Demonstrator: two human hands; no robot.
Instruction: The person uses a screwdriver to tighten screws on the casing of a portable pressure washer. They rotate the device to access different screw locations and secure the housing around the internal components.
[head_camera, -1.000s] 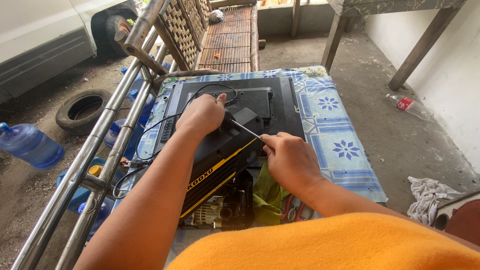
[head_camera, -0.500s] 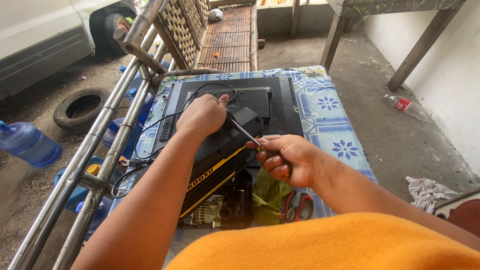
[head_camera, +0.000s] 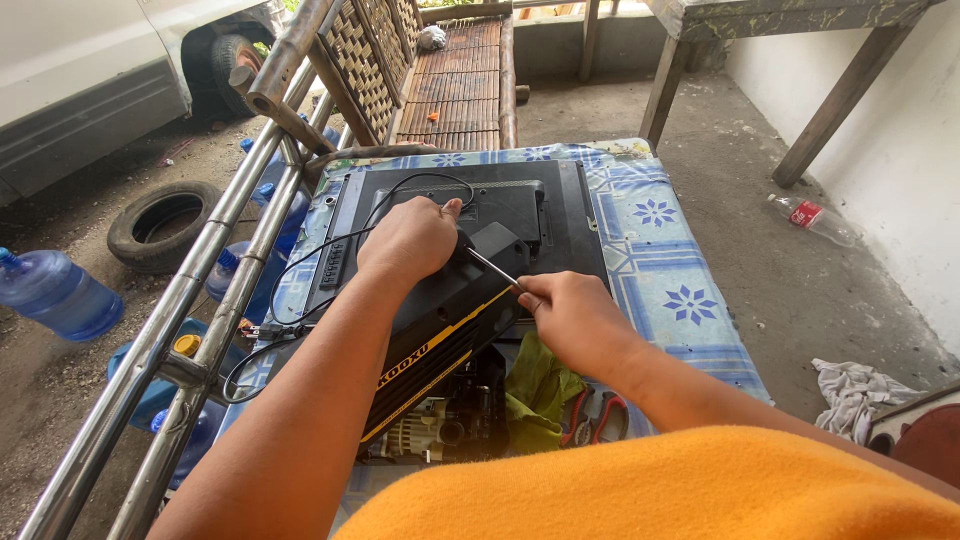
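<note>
The left hand presses flat on the black casing mid-table; the right hand grips a screwdriver angled into it, best kept straight with firm pressure

A thin metal screwdriver slants down from the right hand, its tip set against a black plastic device with a yellow stripe. That device lies tilted on a flat black screen back, pressed under the left hand.
</note>
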